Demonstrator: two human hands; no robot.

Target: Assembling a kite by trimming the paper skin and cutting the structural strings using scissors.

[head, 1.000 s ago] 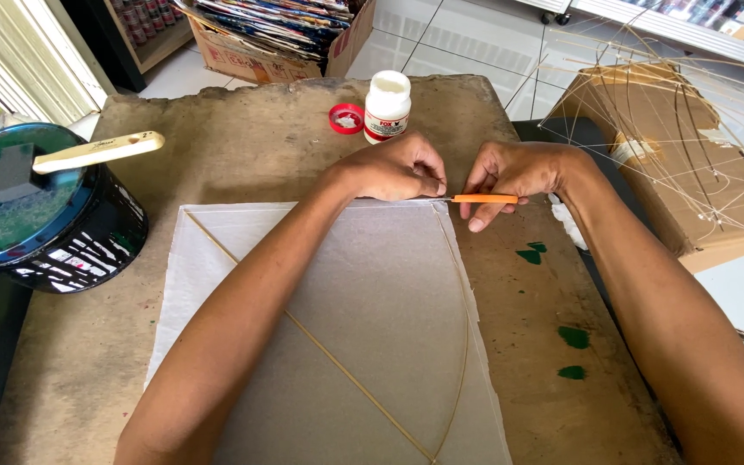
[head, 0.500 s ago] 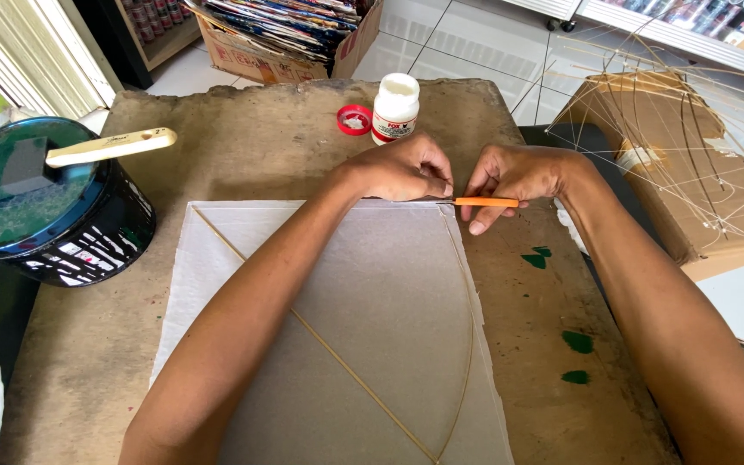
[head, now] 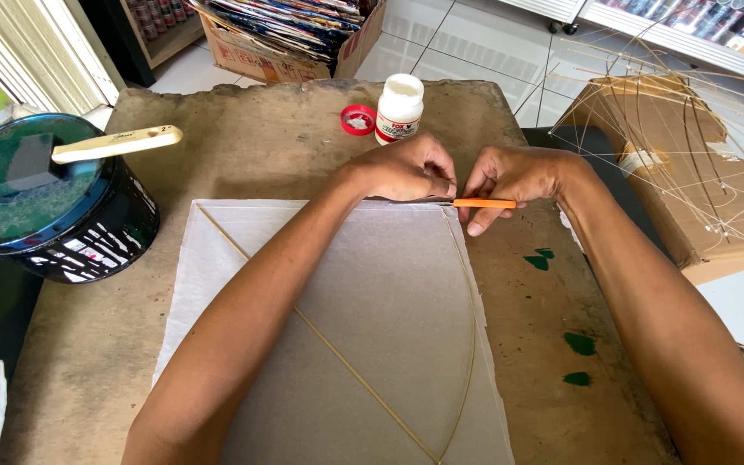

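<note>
While our left hand [head: 411,168] presses closed on the paper's [head: 337,344] top edge | our right hand [head: 510,176] pinches the orange cutter [head: 482,204] beside it | unchanged since a second ago, so we judge trimming stalled | glue bottle [head: 399,108] beyond the paper.

orange-handled tool [head: 484,203] lying level along top edge of flat white paper sheet [head: 389,301]

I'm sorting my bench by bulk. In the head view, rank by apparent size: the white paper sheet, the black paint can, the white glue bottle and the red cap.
Largest to smallest:
1. white paper sheet
2. black paint can
3. white glue bottle
4. red cap
The bottle and cap lie farthest from the camera, but the gaps are plain.
</note>
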